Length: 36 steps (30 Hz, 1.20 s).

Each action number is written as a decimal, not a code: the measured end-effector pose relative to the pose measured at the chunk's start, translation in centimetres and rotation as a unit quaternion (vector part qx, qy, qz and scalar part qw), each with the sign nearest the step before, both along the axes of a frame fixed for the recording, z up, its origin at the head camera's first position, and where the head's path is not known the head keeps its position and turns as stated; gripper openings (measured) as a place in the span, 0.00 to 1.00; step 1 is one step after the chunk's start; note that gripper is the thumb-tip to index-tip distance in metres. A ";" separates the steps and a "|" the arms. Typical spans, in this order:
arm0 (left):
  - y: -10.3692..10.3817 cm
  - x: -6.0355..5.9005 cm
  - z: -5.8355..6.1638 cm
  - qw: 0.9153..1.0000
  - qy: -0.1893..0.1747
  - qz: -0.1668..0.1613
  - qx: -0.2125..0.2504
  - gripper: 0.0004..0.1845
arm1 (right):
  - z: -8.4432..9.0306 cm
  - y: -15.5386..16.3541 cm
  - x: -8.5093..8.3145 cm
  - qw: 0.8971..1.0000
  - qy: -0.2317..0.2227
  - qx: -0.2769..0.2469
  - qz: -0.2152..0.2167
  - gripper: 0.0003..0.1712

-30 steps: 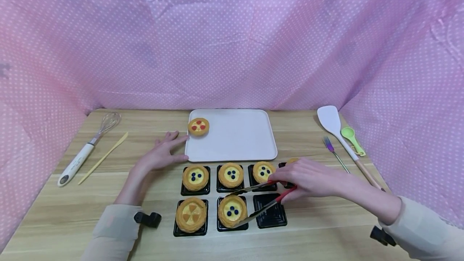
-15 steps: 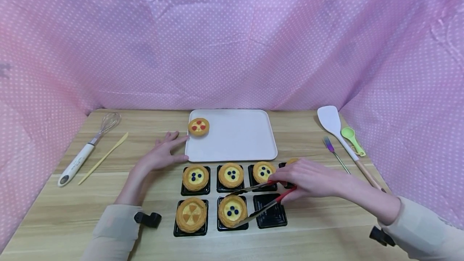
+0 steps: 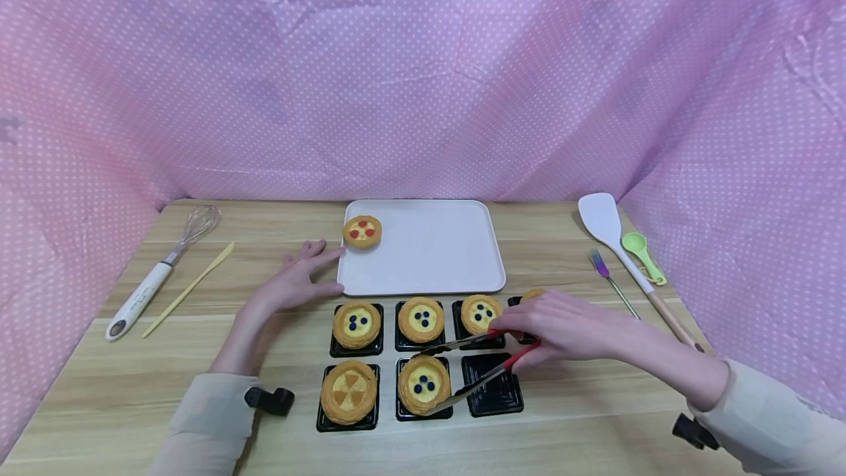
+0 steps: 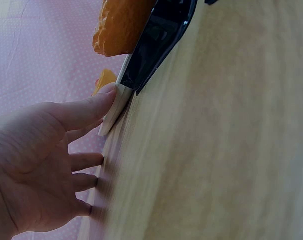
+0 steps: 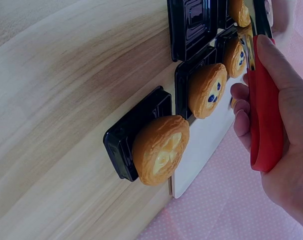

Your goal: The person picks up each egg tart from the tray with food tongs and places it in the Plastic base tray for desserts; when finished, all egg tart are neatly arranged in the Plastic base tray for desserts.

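Note:
My right hand (image 3: 568, 325) grips red-handled tongs (image 3: 522, 353). The tongs' arms lie on either side of a blueberry-topped tart (image 3: 424, 386) in the middle of the front row, which sits in a black square holder. To the left, my left hand (image 3: 294, 285) rests with fingers extended, thumb and index fingertip right at the left edge of a white tray (image 3: 429, 263). The left wrist view shows that thumb (image 4: 99, 100) against the tray's rim. On the tray's far left corner lies a tart with red toppings (image 3: 362, 232).
Behind the tongs are several more blueberry tarts (image 3: 357, 325) in black holders. A tart with orange wedges (image 3: 348, 392) sits front left; a bare black holder (image 3: 494, 395) is front right. A whisk (image 3: 155, 281) and yellow knife (image 3: 188, 292) lie left; a spatula (image 3: 601, 219), fork (image 3: 599, 263) and green spoon (image 3: 637, 244) right.

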State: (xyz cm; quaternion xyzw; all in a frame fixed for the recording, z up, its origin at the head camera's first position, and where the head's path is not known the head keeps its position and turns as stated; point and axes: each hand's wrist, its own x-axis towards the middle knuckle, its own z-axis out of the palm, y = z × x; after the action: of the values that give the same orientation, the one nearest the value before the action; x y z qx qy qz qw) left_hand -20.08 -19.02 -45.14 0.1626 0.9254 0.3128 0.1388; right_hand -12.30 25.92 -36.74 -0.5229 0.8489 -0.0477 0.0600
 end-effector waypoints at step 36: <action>-0.1 -0.1 -0.1 1.000 0.002 -0.004 0.001 0.43 | 5.2 -4.2 -9.2 0.991 -0.034 -0.051 -0.119 0.33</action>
State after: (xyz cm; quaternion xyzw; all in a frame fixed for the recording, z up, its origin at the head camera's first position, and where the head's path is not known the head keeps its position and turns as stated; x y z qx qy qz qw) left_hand -20.21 -19.12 -45.25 0.1670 0.9246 0.3130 0.1384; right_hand -21.53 21.67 -31.50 -0.4189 0.8990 -0.1155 0.0556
